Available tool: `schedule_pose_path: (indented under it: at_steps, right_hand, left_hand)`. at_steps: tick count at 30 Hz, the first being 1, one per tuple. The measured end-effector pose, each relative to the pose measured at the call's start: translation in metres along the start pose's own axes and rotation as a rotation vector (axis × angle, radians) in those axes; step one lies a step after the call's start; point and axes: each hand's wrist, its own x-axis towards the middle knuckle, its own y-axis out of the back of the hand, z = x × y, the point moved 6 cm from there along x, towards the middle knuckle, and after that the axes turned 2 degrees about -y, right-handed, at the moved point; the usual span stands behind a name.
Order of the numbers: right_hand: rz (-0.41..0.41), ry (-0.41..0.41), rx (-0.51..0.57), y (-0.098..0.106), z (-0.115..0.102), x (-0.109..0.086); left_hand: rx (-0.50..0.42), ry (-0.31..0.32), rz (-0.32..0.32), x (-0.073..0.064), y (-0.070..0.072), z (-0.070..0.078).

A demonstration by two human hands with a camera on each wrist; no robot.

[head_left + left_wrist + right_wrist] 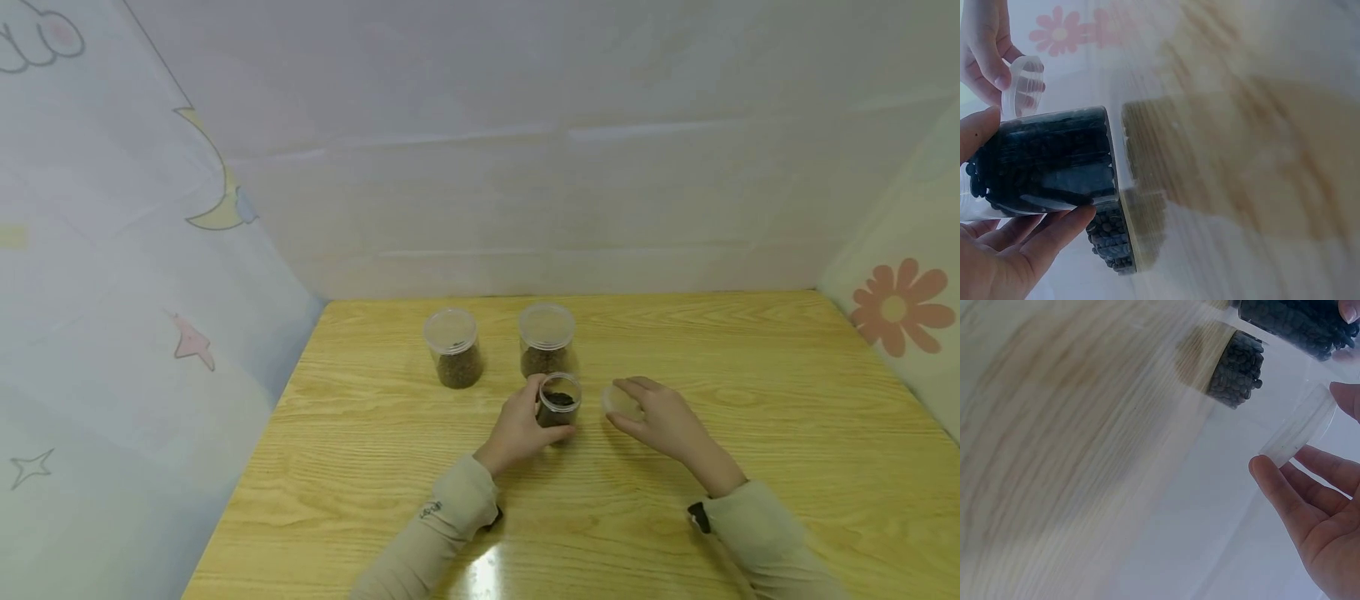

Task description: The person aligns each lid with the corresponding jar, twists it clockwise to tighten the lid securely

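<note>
In the head view my left hand [520, 429] grips a clear jar [558, 408] without its lid, and dark beans show through its open mouth. The left wrist view shows thumb and fingers around the side of this jar [1054, 162]. My right hand [663, 419] holds a translucent round lid [621, 402] just right of the jar, apart from it. Seen from the right wrist, the lid [1300, 428] is tilted, pinched by its rim between thumb and fingertips.
Two lidded clear jars stand farther back on the wooden table [360, 467]: a left jar [455, 354] and a right jar [546, 346], both partly filled with dark brown contents. The right one is close behind the held jar. A patterned cloth wall [525, 208] rises behind the table.
</note>
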Motion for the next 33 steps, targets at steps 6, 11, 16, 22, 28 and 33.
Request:
schedule_pose_path:
  at_steps: [6, 11, 16, 22, 28, 33]
  right_hand:
    - [-0.012, -0.003, 0.007, -0.002, -0.004, 0.003]
    - [-0.006, 0.016, -0.002, -0.001, -0.008, 0.005]
    - [0.001, 0.033, -0.007, -0.002, -0.009, 0.007]
    - [0.007, 0.044, 0.004, -0.003, -0.010, 0.008]
    - [0.003, 0.041, 0.003, -0.004, -0.010, 0.008]
    - [0.013, 0.049, 0.006, -0.004, -0.009, 0.008]
  left_hand:
    - [-0.004, -0.009, 0.004, -0.002, 0.002, -0.003]
    - [-0.024, 0.000, 0.010, -0.004, 0.006, -0.004]
    - [-0.024, 0.009, 0.008, -0.005, 0.009, -0.005]
    - [-0.001, 0.006, 0.003, -0.006, 0.012, -0.005]
    - [0.047, -0.012, 0.015, -0.008, 0.015, -0.005]
    - [0.116, -0.016, 0.014, -0.009, 0.017, -0.005]
